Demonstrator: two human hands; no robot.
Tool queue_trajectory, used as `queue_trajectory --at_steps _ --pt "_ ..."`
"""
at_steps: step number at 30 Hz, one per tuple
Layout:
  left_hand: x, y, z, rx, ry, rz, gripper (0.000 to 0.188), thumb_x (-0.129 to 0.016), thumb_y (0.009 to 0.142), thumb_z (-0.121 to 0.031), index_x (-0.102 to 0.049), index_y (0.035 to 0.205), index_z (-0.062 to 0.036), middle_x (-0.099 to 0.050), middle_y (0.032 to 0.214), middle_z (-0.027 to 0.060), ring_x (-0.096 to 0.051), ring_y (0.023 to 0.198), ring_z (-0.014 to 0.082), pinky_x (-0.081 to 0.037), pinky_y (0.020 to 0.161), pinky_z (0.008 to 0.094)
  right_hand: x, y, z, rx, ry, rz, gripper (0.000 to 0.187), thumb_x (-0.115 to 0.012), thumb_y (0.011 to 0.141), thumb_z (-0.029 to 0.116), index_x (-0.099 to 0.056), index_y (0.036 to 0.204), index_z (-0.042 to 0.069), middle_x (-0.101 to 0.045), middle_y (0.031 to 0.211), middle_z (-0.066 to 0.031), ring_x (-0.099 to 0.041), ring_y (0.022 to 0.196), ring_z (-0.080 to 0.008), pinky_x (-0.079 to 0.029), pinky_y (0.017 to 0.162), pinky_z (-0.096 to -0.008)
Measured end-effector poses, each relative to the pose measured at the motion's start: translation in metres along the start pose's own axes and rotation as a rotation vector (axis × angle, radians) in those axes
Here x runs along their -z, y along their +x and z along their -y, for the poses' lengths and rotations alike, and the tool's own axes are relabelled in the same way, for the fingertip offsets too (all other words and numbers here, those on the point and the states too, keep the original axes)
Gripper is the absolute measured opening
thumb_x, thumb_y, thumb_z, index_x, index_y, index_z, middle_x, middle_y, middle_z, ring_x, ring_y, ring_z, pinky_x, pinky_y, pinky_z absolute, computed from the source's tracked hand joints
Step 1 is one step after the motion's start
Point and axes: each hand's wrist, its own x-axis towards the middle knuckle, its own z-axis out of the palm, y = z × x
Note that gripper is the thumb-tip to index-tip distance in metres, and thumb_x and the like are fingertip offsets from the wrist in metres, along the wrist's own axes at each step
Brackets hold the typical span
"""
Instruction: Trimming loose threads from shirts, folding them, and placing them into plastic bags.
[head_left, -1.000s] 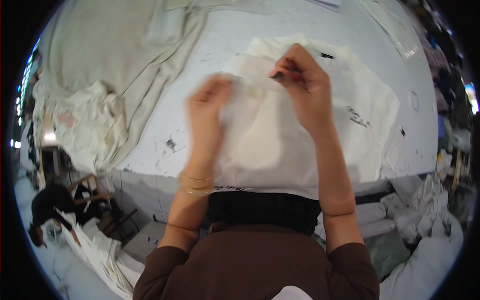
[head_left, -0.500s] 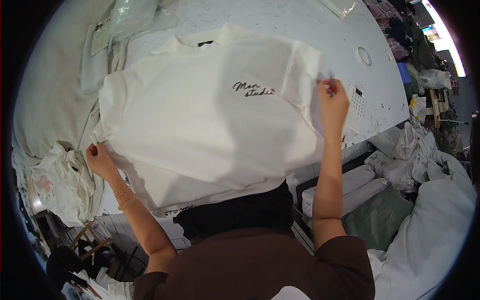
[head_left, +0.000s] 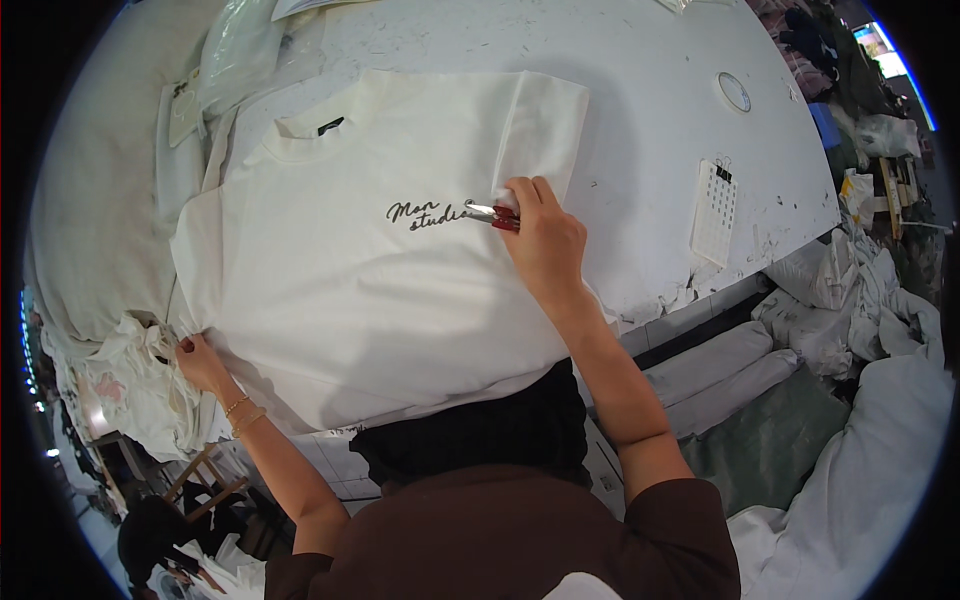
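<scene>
A white T-shirt lies spread over the table in front of me, its collar pointing away and a dark label inside the neck. Black script lettering runs across its chest. My right hand is closed around small thread snips with red on the handles. Their metal tips lie over the end of the lettering, and my fingertips are at the cloth beside the sleeve seam. At the shirt's left side, below the sleeve, my left hand pinches the fabric edge. The shirt's hem hangs toward my body.
Crumpled white cloth is heaped beside my left hand. On the table's right lie a white card with a black clip and a roll of tape. Plastic-wrapped packs sit at the far left. Bags and fabric fill the lower right.
My right hand has moved left from beyond the sleeve onto the shirt, bringing the snips to the lettering. The shirt has shifted left and turned slightly. My left hand keeps its pinch, slightly lower.
</scene>
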Motion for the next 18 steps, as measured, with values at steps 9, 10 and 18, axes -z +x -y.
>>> queue_trajectory --at_steps 9,10,18 --pt "0.009 0.0 -0.014 0.023 -0.008 0.109 0.044 -0.063 0.079 -0.026 -0.055 0.119 -0.0099 -0.06 0.115 0.0174 -0.059 0.101 0.0339 -0.047 0.081 0.0432 0.071 0.002 -0.097 -0.616 0.547 -0.404 0.011 -0.059 0.084 0.007 -0.056 0.077 -0.001 -0.06 0.064 -0.0056 -0.055 0.061 -0.0114 -0.043 0.061 -0.0249" --pt "0.019 -0.019 -0.045 0.043 0.086 0.012 0.049 -0.063 0.079 -0.022 -0.049 0.125 -0.0114 -0.051 0.123 0.02 -0.051 0.11 0.0355 -0.045 0.085 0.0442 0.074 -0.003 -0.095 -0.63 0.5 -0.356 0.012 -0.059 0.085 0.009 -0.057 0.079 -0.001 -0.062 0.065 -0.0062 -0.056 0.061 -0.0116 -0.043 0.063 -0.0247" --pt "0.062 -0.087 -0.153 -0.527 -0.318 -0.074 0.051 -0.053 0.079 -0.001 -0.047 0.129 -0.0052 -0.04 0.132 0.0171 -0.036 0.123 0.0323 -0.037 0.097 0.0437 0.081 -0.01 -0.092 -0.739 0.609 -0.264 0.017 -0.059 0.087 0.017 -0.061 0.09 0.0 -0.065 0.068 -0.0101 -0.031 0.04 -0.0007 -0.02 0.037 -0.0209"
